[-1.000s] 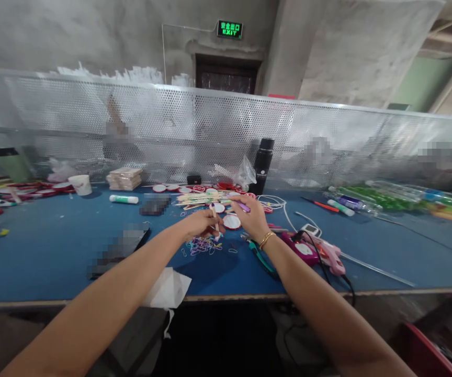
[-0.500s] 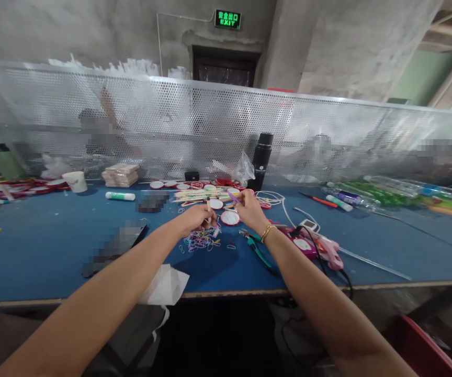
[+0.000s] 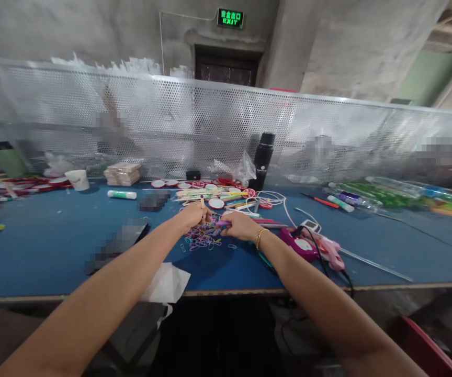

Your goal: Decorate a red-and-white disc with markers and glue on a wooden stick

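My left hand (image 3: 195,215) is closed around a pale, thin stick (image 3: 202,202) with a dark tip, which stands nearly upright from the fingers. My right hand (image 3: 242,226) pinches a slim purple pen-like stick (image 3: 223,223) pointing left. Both hands are close together over a loose pile of small coloured wire loops (image 3: 201,242) that look like paper clips or pins. Behind the fingers lies a round white disc with a red rim (image 3: 216,203). The teal-handled pliers (image 3: 266,260) are mostly hidden beneath my right wrist.
Behind the hands are a bundle of pale sticks (image 3: 194,194) and a black bottle (image 3: 263,162). To the right lie a magenta box (image 3: 298,245), a pink glue gun (image 3: 330,250) and cables. On the left are a dark flat device (image 3: 122,243) and a glue stick (image 3: 121,195).
My right hand has moved down and left with the purple stick, from above the red-rimmed disc to the pile, now covering most of the pliers. My left hand has shifted slightly left.
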Demonstrator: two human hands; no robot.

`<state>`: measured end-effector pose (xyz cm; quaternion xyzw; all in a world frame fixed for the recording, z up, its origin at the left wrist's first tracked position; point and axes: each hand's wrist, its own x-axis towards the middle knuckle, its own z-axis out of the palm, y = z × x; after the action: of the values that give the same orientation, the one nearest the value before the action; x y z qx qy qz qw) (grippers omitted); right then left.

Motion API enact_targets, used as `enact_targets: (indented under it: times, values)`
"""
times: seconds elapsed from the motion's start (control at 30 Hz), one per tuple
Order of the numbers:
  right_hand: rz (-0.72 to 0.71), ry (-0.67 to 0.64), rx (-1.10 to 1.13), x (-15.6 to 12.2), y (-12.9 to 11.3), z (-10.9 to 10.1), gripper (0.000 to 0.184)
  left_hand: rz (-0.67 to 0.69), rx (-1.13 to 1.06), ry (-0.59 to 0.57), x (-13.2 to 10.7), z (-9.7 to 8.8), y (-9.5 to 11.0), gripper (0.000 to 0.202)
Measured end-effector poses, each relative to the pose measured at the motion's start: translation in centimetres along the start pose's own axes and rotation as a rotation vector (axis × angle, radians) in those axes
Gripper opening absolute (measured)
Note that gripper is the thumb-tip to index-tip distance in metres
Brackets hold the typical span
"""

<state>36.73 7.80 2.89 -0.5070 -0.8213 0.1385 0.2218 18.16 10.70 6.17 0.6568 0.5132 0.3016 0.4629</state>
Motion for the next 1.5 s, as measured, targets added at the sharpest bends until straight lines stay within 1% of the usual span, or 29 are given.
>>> enact_targets:
  times: [0.1, 0.2, 0.3, 0.4, 0.47, 0.53, 0.6, 0.67, 0.8, 0.97, 1.03, 1.1, 1.17, 1.23, 1.33, 1.4, 1.5]
  values:
    - [-0.008, 0.007, -0.091, 0.0, -0.3, 0.2, 0.016, -0.002, -0.019, -0.010, 0.0, 0.0, 0.0, 0.011]
    - [-0.006, 0.008, -0.131, 0.0, -0.5, 0.3, 0.015, -0.025, -0.039, -0.004, 0.1, 0.0, -0.2, 0.010]
    - [-0.021, 0.036, -0.067, 0.0, -0.3, 0.0, 0.009, -0.011, -0.059, 0.001, 0.3, -0.1, -0.3, 0.009]
    - [0.004, 0.150, 0.097, 0.0, 0.0, -0.6, 0.015, -0.008, -0.087, 0.012, 0.4, -0.1, -0.3, 0.009]
    - [0.041, 0.228, 0.167, -0.1, 0.1, -1.0, 0.019, -0.013, -0.114, 0.000, 0.5, 0.0, -0.4, 0.015]
    - [0.068, 0.272, 0.175, -0.2, 0.0, -1.2, 0.020, -0.003, -0.132, -0.036, 0.6, 0.0, -0.5, 0.024]
    - [0.072, 0.294, 0.168, -0.2, -0.1, -1.1, 0.020, 0.022, -0.111, -0.072, 0.7, 0.1, -0.7, 0.034]
    - [0.057, 0.311, 0.177, -0.2, -0.3, -0.9, 0.020, 0.050, -0.072, -0.095, 0.8, 0.1, -0.9, 0.038]
    - [0.036, 0.321, 0.172, 0.0, -0.5, -0.3, 0.024, 0.078, -0.060, -0.116, 1.0, 0.1, -1.2, 0.033]
    - [0.031, 0.327, 0.169, 0.1, -0.3, -0.2, 0.024, 0.090, -0.075, -0.135, 1.2, 0.2, -1.4, 0.031]
    - [0.048, 0.304, 0.164, 0.0, -0.1, -0.4, 0.020, 0.087, -0.058, -0.104, 1.2, 0.0, -1.2, 0.029]
    - [0.080, 0.275, 0.127, 0.0, 0.1, -0.5, 0.019, 0.057, -0.073, -0.044, 1.1, -0.3, -0.8, 0.026]
    - [0.115, 0.264, 0.073, 0.1, 0.4, -0.6, 0.023, 0.012, -0.131, 0.004, 1.0, -0.6, -0.4, 0.024]
    - [0.125, 0.260, 0.017, 0.2, 0.5, -0.6, 0.023, -0.032, -0.194, 0.022, 0.9, -0.7, -0.2, 0.024]
    - [0.072, 0.253, -0.075, 0.3, 0.4, -0.7, 0.026, -0.059, -0.246, 0.035, 1.0, -0.8, -0.2, 0.023]
    - [0.032, 0.278, -0.136, 0.3, 0.2, -0.7, 0.028, -0.058, -0.249, 0.048, 1.2, -0.7, -0.4, 0.024]
    - [0.026, 0.303, -0.199, 0.1, 0.0, -0.9, 0.029, -0.051, -0.238, 0.063, 1.3, -0.8, -0.6, 0.025]
